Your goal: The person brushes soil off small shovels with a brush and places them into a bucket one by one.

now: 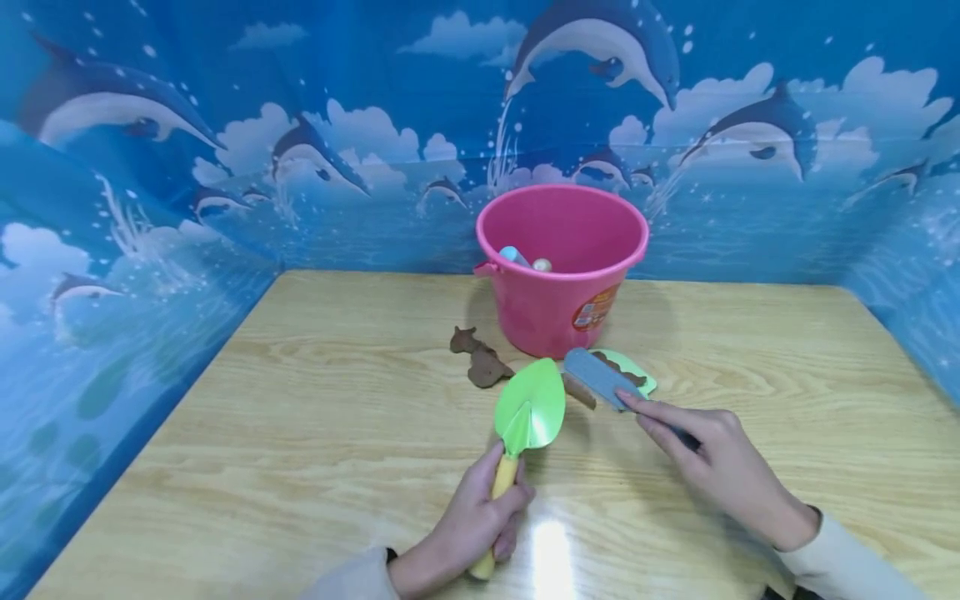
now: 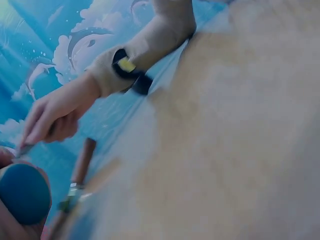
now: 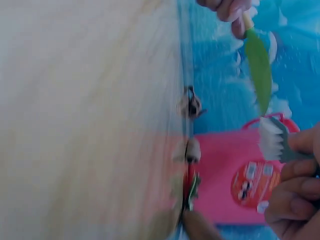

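My left hand (image 1: 476,521) grips a trowel by its yellow handle, its bright green blade (image 1: 531,404) tipped up above the table. In my right hand (image 1: 712,446) is a brush (image 1: 596,373) with a grey-blue back. White bristles (image 3: 270,140) show on it in the right wrist view. The brush overlaps a pale green piece with a brown wavy edge (image 1: 637,375) on the table. A short brown stick (image 1: 579,390) lies between trowel and brush, partly hidden. To the left is a brown, gourd-like lump (image 1: 486,367) with a smaller brown lump (image 1: 462,338) at its end.
A pink bucket (image 1: 551,312) with a red label stands at the back, just behind these things. Inside it show a light blue object (image 1: 513,255) and a small whitish ball (image 1: 542,265). A dolphin-print sheet (image 1: 375,167) walls the wooden table (image 1: 315,400) at the back and sides.
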`<state>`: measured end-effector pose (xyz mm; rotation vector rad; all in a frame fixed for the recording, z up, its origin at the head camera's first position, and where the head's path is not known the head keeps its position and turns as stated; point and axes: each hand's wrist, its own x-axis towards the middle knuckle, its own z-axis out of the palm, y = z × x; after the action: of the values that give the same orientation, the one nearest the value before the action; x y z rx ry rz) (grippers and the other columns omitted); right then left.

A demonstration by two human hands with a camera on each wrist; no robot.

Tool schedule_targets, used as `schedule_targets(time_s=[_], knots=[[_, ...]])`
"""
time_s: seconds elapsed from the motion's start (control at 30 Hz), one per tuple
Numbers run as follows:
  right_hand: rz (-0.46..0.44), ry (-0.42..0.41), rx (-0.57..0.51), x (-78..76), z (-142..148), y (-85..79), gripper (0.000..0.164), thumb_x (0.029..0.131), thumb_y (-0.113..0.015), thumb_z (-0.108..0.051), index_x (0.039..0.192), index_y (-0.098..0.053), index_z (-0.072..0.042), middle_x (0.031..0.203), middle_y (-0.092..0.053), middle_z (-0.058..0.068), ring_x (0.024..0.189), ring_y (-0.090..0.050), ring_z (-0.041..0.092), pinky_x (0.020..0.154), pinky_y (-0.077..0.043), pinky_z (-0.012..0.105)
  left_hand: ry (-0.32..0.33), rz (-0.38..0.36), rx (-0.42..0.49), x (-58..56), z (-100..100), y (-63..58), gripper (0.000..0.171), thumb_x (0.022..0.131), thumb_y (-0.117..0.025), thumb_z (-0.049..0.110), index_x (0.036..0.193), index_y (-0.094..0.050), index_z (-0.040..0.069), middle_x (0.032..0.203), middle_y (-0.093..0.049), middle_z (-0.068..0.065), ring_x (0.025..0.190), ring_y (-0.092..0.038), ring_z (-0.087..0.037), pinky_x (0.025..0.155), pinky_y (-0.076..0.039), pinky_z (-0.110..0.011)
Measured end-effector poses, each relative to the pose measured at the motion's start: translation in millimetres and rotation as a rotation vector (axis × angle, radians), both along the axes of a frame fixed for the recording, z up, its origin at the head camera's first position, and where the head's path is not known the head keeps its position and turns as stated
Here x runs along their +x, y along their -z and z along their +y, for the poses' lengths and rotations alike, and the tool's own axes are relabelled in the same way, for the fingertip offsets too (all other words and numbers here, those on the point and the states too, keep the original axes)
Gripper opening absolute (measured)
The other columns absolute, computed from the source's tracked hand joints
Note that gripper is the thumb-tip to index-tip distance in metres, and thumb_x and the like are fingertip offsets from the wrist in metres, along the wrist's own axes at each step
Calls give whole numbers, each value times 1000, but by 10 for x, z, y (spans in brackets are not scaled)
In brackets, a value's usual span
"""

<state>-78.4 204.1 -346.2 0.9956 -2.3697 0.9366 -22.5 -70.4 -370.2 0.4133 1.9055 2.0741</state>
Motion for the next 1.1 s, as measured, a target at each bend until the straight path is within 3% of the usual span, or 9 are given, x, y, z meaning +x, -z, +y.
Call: schedule_targets(time_s=[0.1, 0.17, 0.27, 0.4, 0.5, 0.6, 0.77, 0.97, 1.1], knots=[[8, 37, -15, 63, 156, 15, 47, 80, -69, 9, 122, -68, -14, 99, -72, 3, 60, -47, -10, 60, -42, 6, -25, 132, -44, -94, -37, -154, 10, 92, -49, -3, 94, -39, -4, 60, -41, 0, 37, -39, -5, 28, -36, -24], [-5, 52, -8, 132, 239, 25, 47, 80, -69, 9, 121, -69, -14, 110, -69, 4, 79, -60, -8, 68, -45, 7, -46, 238, -110, -166, -72, -319, 9, 92, -51, -2, 93, -42, -3, 63, -42, -1, 38, -40, -5, 28, -39, -26], [-38, 59, 5, 222, 329, 45, 47, 79, -69, 10, 119, -69, -13, 115, -67, 3, 107, -60, 1, 81, -46, 6, -83, 398, -259, -287, -117, -611, 8, 92, -55, 4, 93, -48, 2, 65, -42, -1, 45, -42, -5, 34, -41, -24], [-69, 71, 29, 321, 400, 69, 46, 80, -68, 10, 120, -69, -14, 115, -67, 6, 111, -59, 5, 83, -44, 5, -126, 578, -438, -453, -142, -960, 9, 95, -55, 14, 100, -53, 7, 67, -46, 0, 52, -43, -8, 42, -41, -23], [-65, 71, 37, 375, 432, 80, 47, 80, -69, 9, 121, -68, -14, 111, -69, 6, 99, -62, 0, 77, -42, 5, -139, 668, -512, -596, -127, -1167, 16, 99, -50, 18, 109, -53, 6, 69, -49, -2, 53, -46, -11, 43, -43, -25], [-64, 70, 43, 418, 461, 96, 48, 79, -70, 8, 122, -68, -15, 107, -70, 1, 76, -53, -9, 71, -41, 7, -150, 732, -627, -781, -88, -1343, 19, 102, -45, 21, 112, -50, 5, 70, -49, -4, 53, -48, -13, 45, -44, -24], [-74, 63, 49, 463, 503, 144, 50, 79, -71, 7, 123, -67, -15, 103, -71, -5, 68, -49, -7, 65, -42, 10, -172, 786, -1018, -1167, 21, -1585, 25, 104, -37, 29, 100, -49, 8, 67, -50, -5, 53, -52, -14, 47, -45, -23], [-107, 73, 42, 510, 520, 181, 51, 79, -71, 7, 125, -65, -15, 94, -70, -9, 72, -55, -3, 66, -45, 9, -159, 845, -1375, -1596, 214, -1780, 27, 102, -42, 29, 98, -57, 6, 73, -55, -3, 62, -56, -15, 55, -51, -25], [-97, 74, 50, 513, 524, 195, 51, 78, -73, 6, 123, -67, -17, 108, -70, -4, 92, -62, -2, 77, -48, 8, -135, 851, -1534, -1807, 389, -1809, 24, 99, -51, 27, 102, -65, 7, 81, -58, -4, 72, -59, -17, 64, -56, -30]])
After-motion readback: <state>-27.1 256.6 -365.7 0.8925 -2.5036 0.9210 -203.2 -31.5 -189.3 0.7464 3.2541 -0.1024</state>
